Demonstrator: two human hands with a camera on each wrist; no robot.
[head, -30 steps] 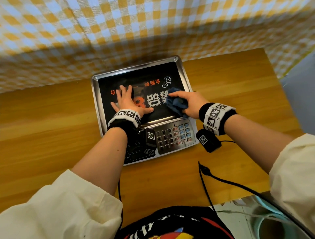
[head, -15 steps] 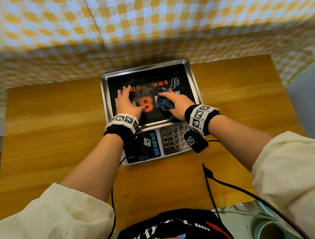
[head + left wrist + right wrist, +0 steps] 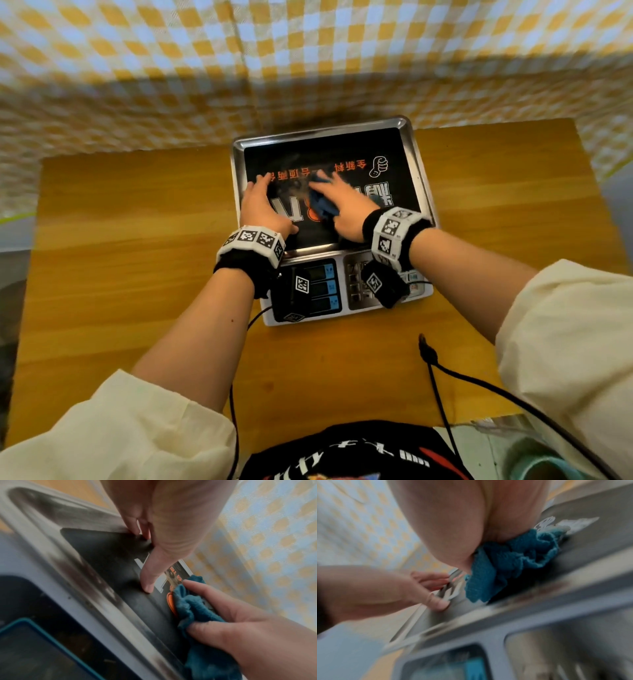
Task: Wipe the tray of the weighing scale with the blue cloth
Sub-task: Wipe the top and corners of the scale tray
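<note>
Both hands lie on the tray [image 3: 409, 150] of the scale [image 3: 346, 308]. Flat and spread, the left hand [image 3: 262, 209] rests palm down on the tray's left part, fingers straight and pointing away from the person, thumb stretched toward the middle; it holds nothing. Just beside it, the right hand [image 3: 347, 209] presses the cloth [image 3: 323, 205] onto the tray's black printed face, near the middle. From the left wrist view the right hand's fingers [image 3: 205, 596] lie over the bunched cloth and its thumb curls in against the near side, so the cloth is gripped under the palm as well as pressed. In the right wrist view, which is blurred, the cloth bulges out from under the heel of the hand in crumpled folds.

Crumpled as it is, the cloth is a lump rather than a strip; what shows of it runs roughly along the right hand, from the wrist side toward the fingertips. Its far end peeks out past the fingers.

Steel-rimmed, the tray has its long axis running left to right across the table [image 3: 137, 257], while the display [image 3: 320, 287] and keypad face the person. Print on the tray reads upside down from the head view.
</note>
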